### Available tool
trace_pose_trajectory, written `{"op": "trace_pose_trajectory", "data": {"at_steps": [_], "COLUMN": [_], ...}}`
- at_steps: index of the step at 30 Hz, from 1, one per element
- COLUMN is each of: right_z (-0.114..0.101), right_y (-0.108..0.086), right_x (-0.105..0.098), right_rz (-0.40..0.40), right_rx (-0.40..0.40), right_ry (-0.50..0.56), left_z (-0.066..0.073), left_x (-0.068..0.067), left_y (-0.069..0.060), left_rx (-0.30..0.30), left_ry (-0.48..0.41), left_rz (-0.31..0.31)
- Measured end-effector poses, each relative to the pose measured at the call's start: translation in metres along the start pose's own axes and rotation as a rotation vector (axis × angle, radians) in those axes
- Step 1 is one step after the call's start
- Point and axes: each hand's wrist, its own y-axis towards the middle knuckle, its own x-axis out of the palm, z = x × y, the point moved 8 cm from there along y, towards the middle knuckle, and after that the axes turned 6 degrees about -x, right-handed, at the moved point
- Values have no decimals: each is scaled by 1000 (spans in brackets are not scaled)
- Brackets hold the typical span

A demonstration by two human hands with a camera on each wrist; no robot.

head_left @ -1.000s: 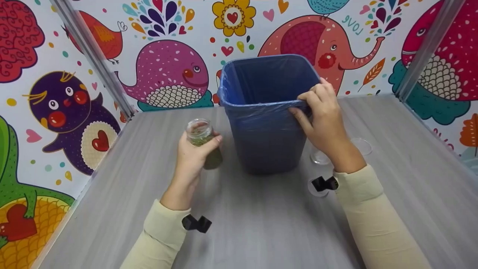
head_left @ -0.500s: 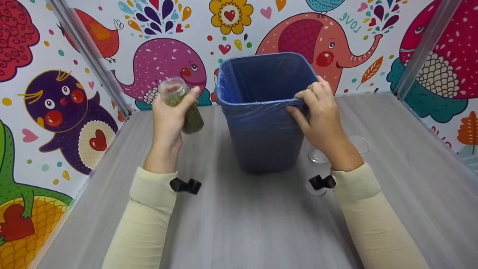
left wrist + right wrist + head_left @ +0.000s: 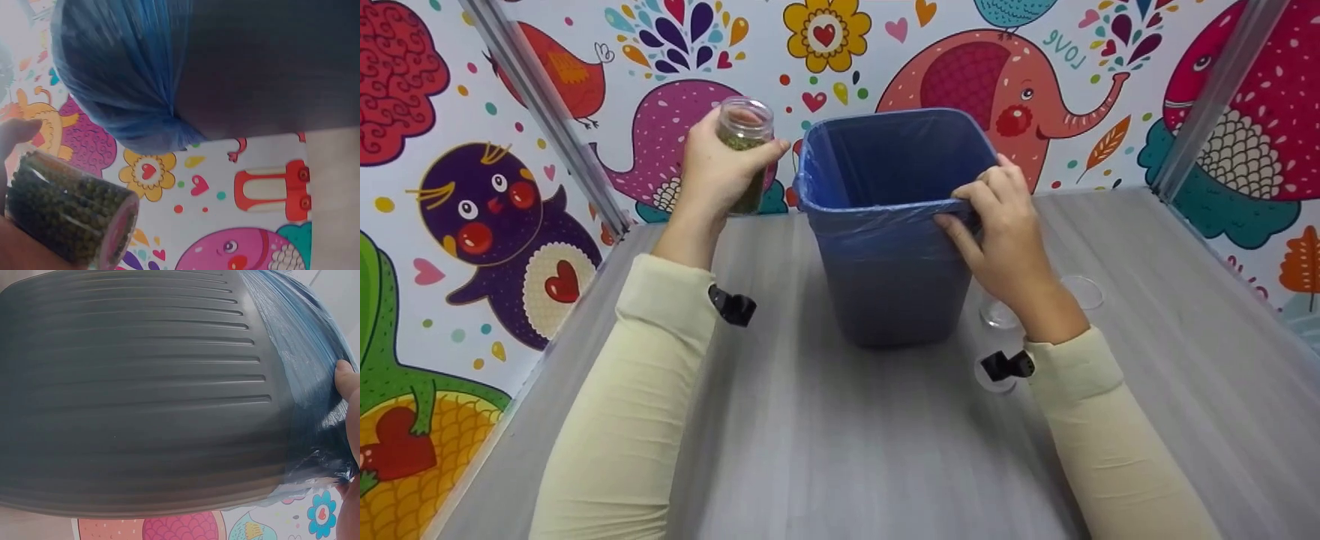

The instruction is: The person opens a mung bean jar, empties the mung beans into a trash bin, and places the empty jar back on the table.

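My left hand (image 3: 720, 165) grips a clear open-topped jar (image 3: 746, 124) of small green beads or beans, raised off the table just left of the bin. The left wrist view shows the jar (image 3: 73, 211) packed with round green pieces, its base toward the right. A dark bin (image 3: 896, 285) with a blue plastic liner (image 3: 877, 217) over its rim stands mid-table. With thumb and fingers, my right hand (image 3: 1005, 225) pinches the bin's lined near-right rim; the right wrist view has the thumb on the liner (image 3: 315, 377). The bin's bottom inside is hidden.
Right of the bin, partly behind my right wrist, a clear container (image 3: 999, 313) and a clear round ring or lid (image 3: 1084, 292) lie on the grey table (image 3: 825, 450). A round clear piece (image 3: 996, 379) lies nearer. Patterned walls (image 3: 840, 45) enclose the back and sides.
My left hand has lifted the jar from low beside the bin to about the height of its rim, swinging left and then back right. My right hand stays on the rim.
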Motion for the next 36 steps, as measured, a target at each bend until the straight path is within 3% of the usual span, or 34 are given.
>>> {"op": "trace_pose_trajectory", "data": {"at_steps": [8,17,22,28,36], "right_z": [0,-2,-2,0,-1], "right_y": [0,0,-1,0,0], "right_x": [0,-1,-1,0,-1], "right_rz": [-3,28,45,38,24], "right_rx": [-3,-41,-53,-44,-36], "right_ry": [3,15,14,15,7], "left_z": [21,42,46,45,50], "left_x": [16,39,49,60,70], "left_y": [17,21,23,24,22], "left_rx": [46,141,200,225,318], "left_ry": [320,648,746,856,935], "left_rz": [-5,9,15,10,55]}}
